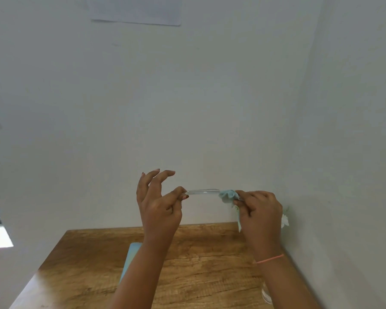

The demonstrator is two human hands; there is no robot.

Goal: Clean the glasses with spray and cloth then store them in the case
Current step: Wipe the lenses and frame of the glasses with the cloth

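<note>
While both hands are raised in front of a plain white wall (210,97), the glasses (202,192) hang between them, above the far edge of the wooden surface (210,264) and not touching it. They are seen nearly edge-on, as a thin, clear, level bar, so the lenses cannot be told apart.

The left hand (159,208) pinches the left end of the glasses between thumb and forefinger. Its other fingers (163,175) are spread upward and loosely bent, touching nothing.

The right hand (260,210) is curled round a pale blue-green cloth (227,195), which is bunched over the right end of the glasses and hides that end. More of the cloth hangs below the hand, and paler folds show at its far side. A thin pink thread bracelet (270,259) circles the right wrist.

On the surface, just behind the left forearm, lies a pale blue case (130,257), of which only one long edge shows. Whether it is open or closed cannot be told. Near the right edge of the surface, below the right forearm, a clear rounded thing (266,293) shows in part, too little to name. A sheet of paper (136,12) is fixed high on the wall.
</note>
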